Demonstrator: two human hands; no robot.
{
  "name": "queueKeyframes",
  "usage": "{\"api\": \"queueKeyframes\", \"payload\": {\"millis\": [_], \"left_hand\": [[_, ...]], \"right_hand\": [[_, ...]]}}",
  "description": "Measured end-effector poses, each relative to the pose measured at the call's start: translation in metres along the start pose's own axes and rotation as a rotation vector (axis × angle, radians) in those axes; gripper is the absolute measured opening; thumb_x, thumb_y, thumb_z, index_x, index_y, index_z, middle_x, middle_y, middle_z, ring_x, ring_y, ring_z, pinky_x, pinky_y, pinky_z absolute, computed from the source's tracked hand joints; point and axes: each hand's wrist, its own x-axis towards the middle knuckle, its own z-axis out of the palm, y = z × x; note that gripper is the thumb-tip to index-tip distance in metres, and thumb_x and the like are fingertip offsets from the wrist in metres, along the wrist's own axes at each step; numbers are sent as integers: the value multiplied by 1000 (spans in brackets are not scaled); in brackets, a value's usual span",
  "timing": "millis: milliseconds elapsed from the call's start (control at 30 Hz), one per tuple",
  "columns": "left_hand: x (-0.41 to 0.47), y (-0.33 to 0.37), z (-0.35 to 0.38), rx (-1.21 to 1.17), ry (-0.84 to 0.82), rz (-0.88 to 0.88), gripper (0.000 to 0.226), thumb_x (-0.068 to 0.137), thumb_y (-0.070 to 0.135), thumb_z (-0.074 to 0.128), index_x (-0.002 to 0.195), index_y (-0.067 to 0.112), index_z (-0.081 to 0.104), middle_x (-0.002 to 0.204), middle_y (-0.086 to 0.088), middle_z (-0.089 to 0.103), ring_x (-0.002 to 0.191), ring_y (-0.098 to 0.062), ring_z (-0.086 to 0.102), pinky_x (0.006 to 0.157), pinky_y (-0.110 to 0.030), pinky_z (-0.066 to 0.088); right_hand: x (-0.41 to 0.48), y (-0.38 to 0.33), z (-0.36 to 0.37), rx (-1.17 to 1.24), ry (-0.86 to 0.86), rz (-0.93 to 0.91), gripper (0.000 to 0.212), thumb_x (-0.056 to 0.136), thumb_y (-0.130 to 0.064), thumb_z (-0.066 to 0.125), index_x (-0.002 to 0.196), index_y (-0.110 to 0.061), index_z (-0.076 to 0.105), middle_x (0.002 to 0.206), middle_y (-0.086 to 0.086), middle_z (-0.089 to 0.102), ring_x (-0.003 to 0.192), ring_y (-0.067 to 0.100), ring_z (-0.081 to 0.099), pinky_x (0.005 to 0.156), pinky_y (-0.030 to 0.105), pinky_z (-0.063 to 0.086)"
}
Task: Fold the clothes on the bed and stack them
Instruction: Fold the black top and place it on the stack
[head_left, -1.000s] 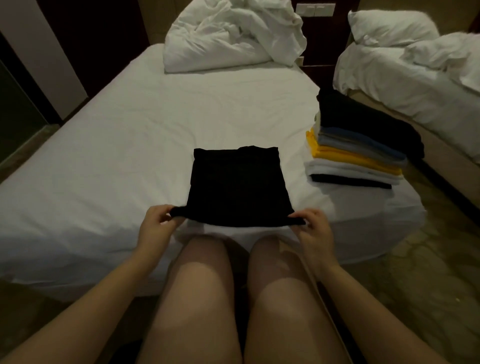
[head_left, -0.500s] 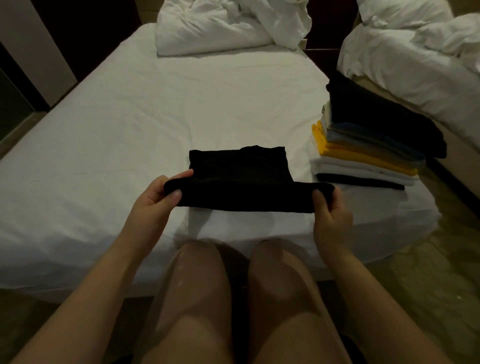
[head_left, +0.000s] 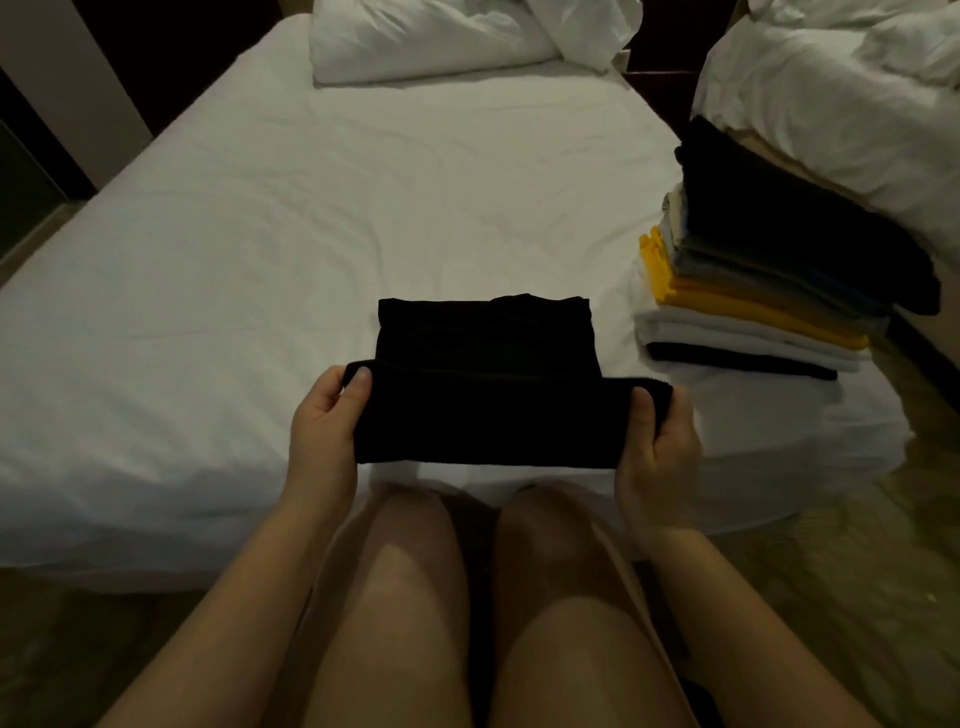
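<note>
A black garment (head_left: 488, 374) lies partly folded near the front edge of the white bed (head_left: 260, 249). Its near edge is lifted off the sheet and turned toward the far half. My left hand (head_left: 324, 415) pinches the lifted edge's left corner, thumb on top. My right hand (head_left: 657, 441) pinches the right corner the same way. At the bed's right front corner stands a stack of folded clothes (head_left: 769, 291), with black on top, then grey, yellow, white and black layers.
A crumpled white duvet (head_left: 447, 36) sits at the head of the bed. A second bed with white bedding (head_left: 852, 98) stands to the right, close behind the stack. My bare knees (head_left: 467, 571) are against the bed's front edge.
Both hands have lifted the garment's near edge off the bed and carried it up and forward over the far half. The camera has tilted down and moved closer.
</note>
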Motion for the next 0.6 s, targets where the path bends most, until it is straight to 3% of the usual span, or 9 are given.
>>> {"api": "queueKeyframes", "payload": {"millis": [100,300,367,467,600], "left_hand": [[18,0,6,44,92,61,20,94,20,52,77,23,61,67,12,61,67,-6,55,59,-21,46],[74,2,29,209,192,118,20,95,23,51,75,22,54,68,9,57,59,3,53,56,-15,43],[94,-5,35,282,224,119,17,95,26,50,80,18,55,71,7,57,64,-2,53,60,-18,42],[122,-22,41,428,236,101,19,95,28,50,85,13,56,70,8,54,65,-5,49,56,-12,37],[145,-47,44,561,209,60,27,95,29,48,87,5,56,72,4,53,68,-11,48,54,-10,34]], "right_hand": [[23,-5,13,-3,25,-38,8,96,-17,44,92,-11,46,71,-17,46,64,-19,51,53,1,34],[84,6,50,-106,14,4,19,99,-25,42,87,-10,45,68,-14,42,59,-10,48,51,8,33],[101,12,62,-152,-23,64,22,100,-27,42,85,-10,42,66,-12,41,56,-3,43,49,11,32],[123,29,77,-252,-124,192,26,100,-32,40,86,-10,44,68,-7,42,59,8,39,52,28,23],[133,60,90,-423,-258,349,33,99,-39,37,87,-11,47,78,0,47,75,21,45,60,30,24]]}}
